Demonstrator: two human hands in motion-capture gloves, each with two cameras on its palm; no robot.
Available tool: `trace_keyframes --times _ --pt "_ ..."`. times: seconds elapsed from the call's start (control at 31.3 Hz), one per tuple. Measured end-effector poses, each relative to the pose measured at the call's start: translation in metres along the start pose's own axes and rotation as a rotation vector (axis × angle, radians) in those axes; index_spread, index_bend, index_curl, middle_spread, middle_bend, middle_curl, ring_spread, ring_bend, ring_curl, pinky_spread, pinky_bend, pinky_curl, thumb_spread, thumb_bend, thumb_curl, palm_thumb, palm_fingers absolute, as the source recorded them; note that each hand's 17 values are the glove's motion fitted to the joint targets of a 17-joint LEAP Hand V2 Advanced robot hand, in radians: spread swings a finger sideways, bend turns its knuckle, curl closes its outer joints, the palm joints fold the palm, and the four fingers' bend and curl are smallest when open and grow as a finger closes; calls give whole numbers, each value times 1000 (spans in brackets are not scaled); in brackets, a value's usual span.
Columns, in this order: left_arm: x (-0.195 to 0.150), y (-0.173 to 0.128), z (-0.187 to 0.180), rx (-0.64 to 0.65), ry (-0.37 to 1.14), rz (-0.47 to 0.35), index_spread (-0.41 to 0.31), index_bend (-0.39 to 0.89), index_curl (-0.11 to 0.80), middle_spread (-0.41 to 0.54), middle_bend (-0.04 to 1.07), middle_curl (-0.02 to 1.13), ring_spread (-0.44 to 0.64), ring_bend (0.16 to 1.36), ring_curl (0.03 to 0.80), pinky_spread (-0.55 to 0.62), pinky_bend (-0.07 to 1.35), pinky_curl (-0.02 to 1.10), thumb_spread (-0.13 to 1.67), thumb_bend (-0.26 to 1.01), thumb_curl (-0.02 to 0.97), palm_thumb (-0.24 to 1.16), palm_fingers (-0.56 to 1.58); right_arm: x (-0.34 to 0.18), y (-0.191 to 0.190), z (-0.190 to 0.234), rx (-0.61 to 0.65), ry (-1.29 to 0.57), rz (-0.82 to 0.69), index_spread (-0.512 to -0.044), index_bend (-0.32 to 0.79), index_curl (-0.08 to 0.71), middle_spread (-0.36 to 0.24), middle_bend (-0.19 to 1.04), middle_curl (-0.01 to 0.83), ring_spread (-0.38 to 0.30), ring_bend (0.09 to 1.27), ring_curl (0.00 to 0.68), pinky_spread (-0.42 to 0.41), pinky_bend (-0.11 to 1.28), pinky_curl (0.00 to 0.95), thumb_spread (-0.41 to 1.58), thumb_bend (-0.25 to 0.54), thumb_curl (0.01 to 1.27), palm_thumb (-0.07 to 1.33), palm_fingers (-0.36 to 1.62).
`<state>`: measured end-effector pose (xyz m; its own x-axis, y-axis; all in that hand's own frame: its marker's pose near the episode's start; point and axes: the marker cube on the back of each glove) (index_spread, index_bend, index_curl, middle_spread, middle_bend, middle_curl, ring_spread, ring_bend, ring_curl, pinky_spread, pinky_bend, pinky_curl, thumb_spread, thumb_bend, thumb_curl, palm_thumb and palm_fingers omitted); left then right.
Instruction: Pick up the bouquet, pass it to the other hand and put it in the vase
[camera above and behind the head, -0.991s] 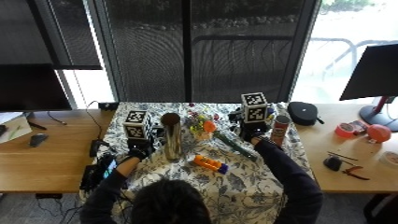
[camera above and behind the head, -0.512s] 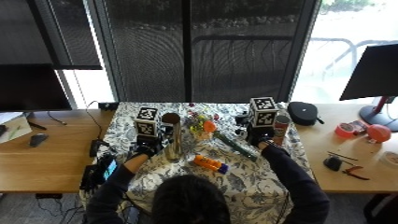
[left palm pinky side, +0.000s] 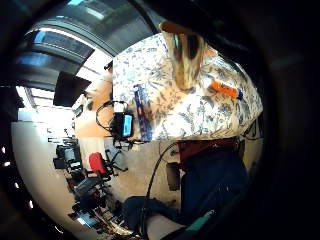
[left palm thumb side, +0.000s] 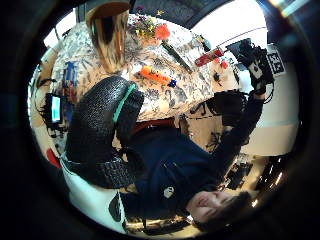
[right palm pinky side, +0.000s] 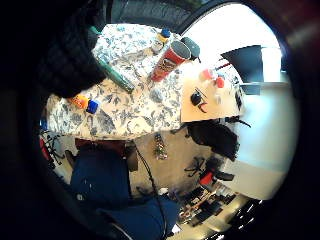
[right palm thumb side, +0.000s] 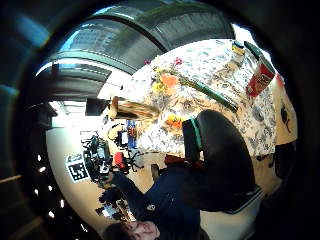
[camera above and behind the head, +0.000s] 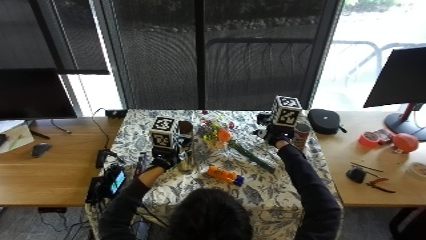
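A tall brown vase (camera above and behind the head: 187, 145) stands upright on the flowered tablecloth (camera above and behind the head: 279, 190). The bouquet (camera above and behind the head: 218, 134), orange and yellow blooms on a long green stem, lies flat on the cloth just right of the vase. My left hand (camera above and behind the head: 162, 161) hovers beside the vase on its left, not touching it, with fingers relaxed and nothing in them. My right hand (camera above and behind the head: 278, 136) hangs above the cloth to the right of the bouquet, holding nothing. The left palm views show the vase (left palm thumb side: 107, 35) and bouquet (left palm thumb side: 155, 31) at a distance. The right thumb side view shows the vase (right palm thumb side: 132, 109) beyond the bouquet (right palm thumb side: 170, 80).
An orange bottle (camera above and behind the head: 225, 176) lies on the cloth near me. A red can (camera above and behind the head: 303, 135) stands by my right hand, with a black pouch (camera above and behind the head: 324, 120) behind it. A phone (camera above and behind the head: 113, 181) sits at the table's left edge. Small tools (camera above and behind the head: 373, 182) lie on the wooden desk at right.
My left hand has drifted right, closer to the vase. My right hand has moved right, away from the bouquet's stem. Vase and bouquet have not moved.
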<state>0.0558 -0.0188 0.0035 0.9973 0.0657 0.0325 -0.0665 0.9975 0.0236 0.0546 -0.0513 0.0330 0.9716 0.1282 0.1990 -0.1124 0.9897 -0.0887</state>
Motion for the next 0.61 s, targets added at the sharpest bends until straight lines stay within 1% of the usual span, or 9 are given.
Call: trace_keyframes --times 0.1,0.29,0.42,0.48,0.54,0.58,0.61 --pt "7 -7 3 21 -1 19 -34 140 231 177 184 264 264 528 251 212 441 305 1168 32 204 309 313 4 -22 9 3 -16 31 -289 103 128 51 247 288 42 583 292 113 577 311 1229 199 258 525 358" --pt "24 -3 -4 49 2 49 -29 138 243 183 181 278 271 534 260 213 448 319 1179 5 220 314 299 7 -47 19 -17 -28 73 -276 108 142 48 238 305 43 581 301 121 574 317 1227 162 277 535 360" --pt "26 -9 -1 82 0 64 -28 138 249 184 180 285 273 539 265 213 451 326 1183 -12 227 312 294 10 -62 27 -29 -49 119 -273 108 149 47 235 315 43 579 306 127 575 322 1226 141 290 547 367" --pt "27 -8 -1 95 3 68 -26 137 252 185 182 289 274 542 267 214 449 328 1185 -14 231 311 289 7 -57 28 -96 -75 165 -267 121 157 47 237 321 37 575 306 136 570 322 1221 126 294 546 386" --pt "26 -7 -1 95 8 67 -25 134 253 185 184 293 275 545 270 215 451 331 1184 -18 234 306 286 5 -43 30 -256 -105 238 -254 92 151 37 268 334 30 581 308 152 588 325 1210 112 300 548 459" --pt "25 -7 0 91 11 65 -25 134 254 185 184 295 275 546 271 215 451 333 1184 -18 236 305 285 5 -41 34 -313 -115 262 -247 81 148 30 273 338 23 587 308 156 595 325 1205 108 304 556 475" --pt "23 -8 2 84 14 62 -24 135 255 185 184 297 275 546 272 215 451 334 1184 -18 238 304 284 7 -45 39 -313 -119 262 -238 69 145 28 269 339 17 595 311 159 617 331 1193 96 306 551 496"
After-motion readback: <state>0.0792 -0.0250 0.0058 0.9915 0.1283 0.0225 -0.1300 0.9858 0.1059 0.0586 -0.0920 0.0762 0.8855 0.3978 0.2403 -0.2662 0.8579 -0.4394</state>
